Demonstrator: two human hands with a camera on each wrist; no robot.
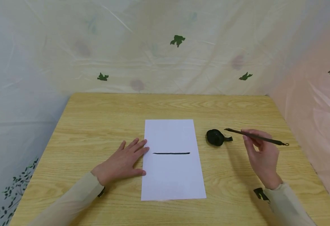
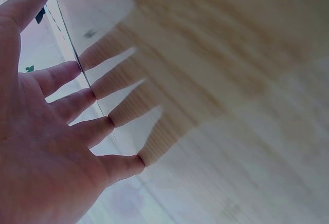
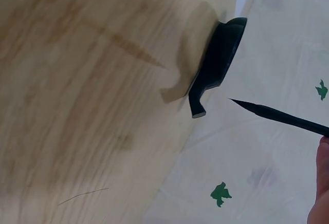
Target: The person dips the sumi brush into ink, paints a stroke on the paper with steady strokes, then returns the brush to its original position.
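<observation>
A white sheet of paper point(image 1: 170, 179) lies on the table, with one black horizontal stroke point(image 1: 171, 153) across its middle. My left hand point(image 1: 122, 163) is spread flat, its fingertips and thumb tip resting at the sheet's left edge; the left wrist view shows the fingers point(image 2: 67, 106) straight and apart. Between the fingers and thumb of my right hand point(image 1: 262, 153) I hold a dark writing brush point(image 1: 255, 136), raised and slanted, tip pointing left. Just left of the tip sits a small black ink dish point(image 1: 215, 137) with a short handle. The right wrist view shows the brush's pointed tip point(image 3: 247, 106) near that handle.
The wood-grain table point(image 1: 97, 113) has its far edge against a pale cloth backdrop point(image 1: 153, 62) with green bird shapes. More cloth hangs at the left and right sides. A thin dark hair-like line point(image 3: 82, 195) shows on the tabletop in the right wrist view.
</observation>
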